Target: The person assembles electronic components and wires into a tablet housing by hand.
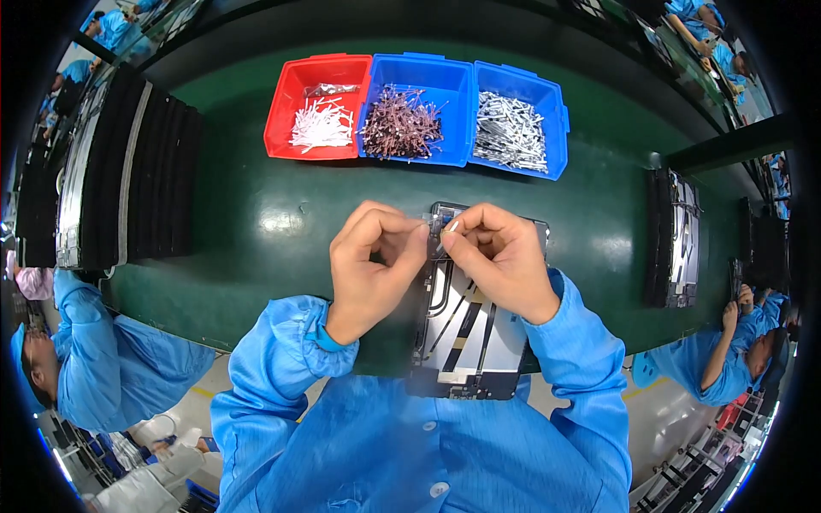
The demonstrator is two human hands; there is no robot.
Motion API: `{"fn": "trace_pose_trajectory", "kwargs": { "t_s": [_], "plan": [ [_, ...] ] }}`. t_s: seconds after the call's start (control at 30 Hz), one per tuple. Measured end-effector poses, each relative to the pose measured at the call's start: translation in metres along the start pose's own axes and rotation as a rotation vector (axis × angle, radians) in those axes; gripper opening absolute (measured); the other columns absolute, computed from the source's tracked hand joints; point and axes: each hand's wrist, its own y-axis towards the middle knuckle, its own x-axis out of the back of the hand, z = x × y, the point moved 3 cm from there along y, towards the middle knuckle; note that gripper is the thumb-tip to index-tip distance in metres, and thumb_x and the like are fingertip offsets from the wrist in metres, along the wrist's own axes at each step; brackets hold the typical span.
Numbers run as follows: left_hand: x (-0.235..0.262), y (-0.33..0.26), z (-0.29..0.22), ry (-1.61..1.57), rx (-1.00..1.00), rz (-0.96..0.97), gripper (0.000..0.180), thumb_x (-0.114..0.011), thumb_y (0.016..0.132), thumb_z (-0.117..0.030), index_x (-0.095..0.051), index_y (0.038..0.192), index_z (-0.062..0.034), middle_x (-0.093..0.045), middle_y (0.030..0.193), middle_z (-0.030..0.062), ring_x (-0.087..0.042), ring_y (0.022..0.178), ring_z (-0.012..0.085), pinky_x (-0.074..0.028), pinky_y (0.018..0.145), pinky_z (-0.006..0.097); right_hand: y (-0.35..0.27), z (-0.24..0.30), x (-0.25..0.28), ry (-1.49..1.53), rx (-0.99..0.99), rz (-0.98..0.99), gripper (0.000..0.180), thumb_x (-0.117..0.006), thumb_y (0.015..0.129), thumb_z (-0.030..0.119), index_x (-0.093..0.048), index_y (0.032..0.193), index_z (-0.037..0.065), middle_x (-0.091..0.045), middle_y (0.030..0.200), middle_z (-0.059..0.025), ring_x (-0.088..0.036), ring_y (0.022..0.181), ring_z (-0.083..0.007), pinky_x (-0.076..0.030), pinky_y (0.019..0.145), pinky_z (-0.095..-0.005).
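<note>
An open electronic device with a tablet-like frame (501,346) lies at the table's near edge, showing a silvery plate, dark ribbon strips and a black board at its near end. Over its far end both of my hands meet. My left hand (375,261) is closed in a pinch of thumb and forefinger at the device's far left corner; what it grips is too small to tell. Between the thumb and forefinger of my right hand (505,261) is a small white strip (451,228), held just above the device. My fingers partly cover that end.
Beyond my hands stand a red bin (274,128) of white strips, a blue bin (453,77) of brownish small parts and another blue bin (552,103) of white-and-dark small parts. Black stacked trays (162,179) rise at left; more devices (682,244) stand at right. Co-workers sit on both sides.
</note>
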Motion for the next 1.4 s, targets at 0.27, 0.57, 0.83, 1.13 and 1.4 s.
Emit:
{"fn": "trace_pose_trajectory", "kwargs": {
  "t_s": [0.27, 0.57, 0.83, 1.13, 1.4],
  "plan": [
    [0.001, 0.002, 0.006, -0.292, 0.319, 0.107, 0.017, -0.071, 0.099, -0.013, -0.07, 0.107, 0.002, -0.062, 0.098, 0.0032, -0.059, 0.065, 0.0057, -0.042, 0.047, 0.018, 0.035, 0.038, 0.069, -0.114, 0.245, -0.431, 0.018, -0.073, 0.097, 0.012, -0.076, 0.105, -0.004, -0.076, 0.091, -0.0081, -0.055, 0.057, -0.004, -0.042, 0.051, -0.0202],
    [0.0, 0.001, 0.007, -0.246, 0.305, 0.103, 0.013, -0.073, 0.095, -0.003, -0.074, 0.107, 0.0003, -0.063, 0.1, 0.0001, -0.059, 0.069, 0.0028, -0.042, 0.054, 0.017, 0.02, 0.031, 0.059, -0.202, 0.22, -0.385, 0.012, -0.077, 0.094, 0.009, -0.072, 0.098, -0.002, -0.071, 0.081, -0.0017, -0.056, 0.06, -0.0028, -0.042, 0.053, -0.0177],
    [-0.004, 0.0, 0.004, -0.153, 0.198, 0.142, 0.012, -0.074, 0.093, -0.002, -0.075, 0.105, -0.0006, -0.065, 0.099, 0.0025, -0.06, 0.071, 0.002, -0.042, 0.055, 0.017, 0.004, 0.015, 0.013, -0.309, 0.227, -0.006, 0.014, -0.075, 0.089, -0.002, -0.07, 0.102, -0.001, -0.069, 0.094, -0.0061, -0.063, 0.073, -0.0077, -0.049, 0.061, -0.022],
    [-0.001, -0.002, 0.01, -0.243, 0.401, 0.217, 0.012, -0.071, 0.099, -0.011, -0.066, 0.1, 0.0008, -0.062, 0.1, 0.0019, -0.06, 0.071, 0.0047, -0.046, 0.052, 0.019, 0.003, 0.017, 0.017, -0.296, 0.206, -0.002, 0.01, -0.075, 0.087, -0.001, -0.069, 0.096, 0.0, -0.067, 0.092, -0.0052, -0.061, 0.073, -0.0094, -0.047, 0.061, -0.0242],
    [0.0, 0.0, 0.011, -0.262, 0.32, 0.225, 0.003, -0.073, 0.09, 0.0, -0.071, 0.093, 0.0007, -0.066, 0.095, 0.0012, -0.061, 0.075, 0.0007, -0.044, 0.056, 0.017, 0.003, 0.026, 0.016, -0.484, 0.306, 0.026, 0.012, -0.079, 0.08, 0.003, -0.071, 0.09, 0.004, -0.066, 0.087, -0.0102, -0.069, 0.076, -0.0265, -0.055, 0.068, -0.0354]
  ]
}}
